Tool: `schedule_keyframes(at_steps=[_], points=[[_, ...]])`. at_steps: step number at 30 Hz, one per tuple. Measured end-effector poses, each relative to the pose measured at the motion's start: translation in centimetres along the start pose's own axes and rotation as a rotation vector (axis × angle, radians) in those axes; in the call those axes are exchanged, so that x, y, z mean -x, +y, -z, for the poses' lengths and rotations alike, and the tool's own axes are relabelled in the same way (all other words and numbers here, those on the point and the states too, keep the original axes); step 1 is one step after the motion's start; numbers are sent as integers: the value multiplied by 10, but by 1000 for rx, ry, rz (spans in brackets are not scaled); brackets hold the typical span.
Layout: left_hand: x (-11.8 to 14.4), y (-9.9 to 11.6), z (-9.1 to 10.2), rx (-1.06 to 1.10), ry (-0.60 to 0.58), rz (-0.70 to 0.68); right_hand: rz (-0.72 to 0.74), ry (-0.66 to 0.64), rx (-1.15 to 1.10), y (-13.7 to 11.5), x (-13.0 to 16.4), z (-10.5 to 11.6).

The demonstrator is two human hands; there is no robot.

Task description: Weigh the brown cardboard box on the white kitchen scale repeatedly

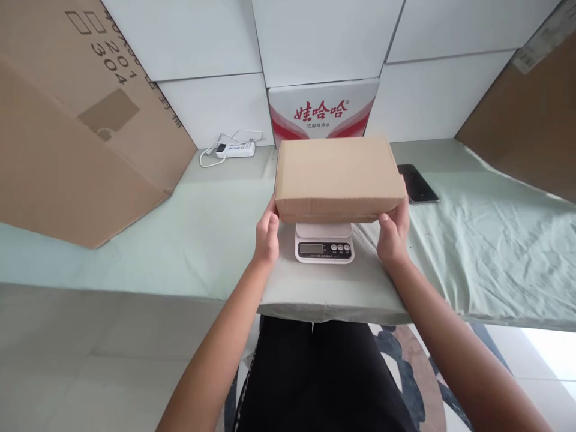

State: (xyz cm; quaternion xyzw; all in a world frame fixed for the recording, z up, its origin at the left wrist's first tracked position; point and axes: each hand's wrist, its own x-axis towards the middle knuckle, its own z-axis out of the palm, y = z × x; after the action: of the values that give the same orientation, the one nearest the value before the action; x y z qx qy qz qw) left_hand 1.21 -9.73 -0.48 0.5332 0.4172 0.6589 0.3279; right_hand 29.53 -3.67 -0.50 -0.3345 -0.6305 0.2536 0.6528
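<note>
Holding the cardboard box point(338, 177) between both palms, we have it level over the kitchen scale point(324, 242), its long axis running left to right across our body. Our left hand point(267, 235) presses flat against the box's left end at the lower near corner, fingers pointing up along the end face; our right hand point(394, 234) mirrors it on the right end, thumb on the near face and fingers wrapped round the corner. Neither hand closes round anything: each is open and flat, and the box is clamped by the squeeze between them.

The box sits directly above the scale's platform, covering most of it, so only the display and buttons show beneath the near edge. We cannot tell whether the underside already rests on the platform or hangs just clear of it. The box is much wider than the scale and overhangs it on both sides, roughly evenly, with both hands about equally close to the scale's corners.

All this stands near the front edge of the table under a pale green cloth point(472, 252). A dark phone point(416, 183) lies just right of the box, a white power strip point(236, 149) back left, and a printed carton point(324, 111) stands behind against the wall
</note>
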Motion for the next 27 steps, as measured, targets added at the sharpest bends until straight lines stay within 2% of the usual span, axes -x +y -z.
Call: schedule_keyframes(at_steps=[4,13,16,21,27], points=[[18,3,-1,2,-42,43,-39,21,25,-3,13,8],[15,5,-1,-4,-50,96,-56,-9,4,2,12,7],[15,1,1,3,-17,102,-94,20,-14,7,13,12],[14,-3,6,22,83,118,-140,139,-27,14,12,22],[15,3,2,4,-12,108,-124,34,-7,14,13,19]])
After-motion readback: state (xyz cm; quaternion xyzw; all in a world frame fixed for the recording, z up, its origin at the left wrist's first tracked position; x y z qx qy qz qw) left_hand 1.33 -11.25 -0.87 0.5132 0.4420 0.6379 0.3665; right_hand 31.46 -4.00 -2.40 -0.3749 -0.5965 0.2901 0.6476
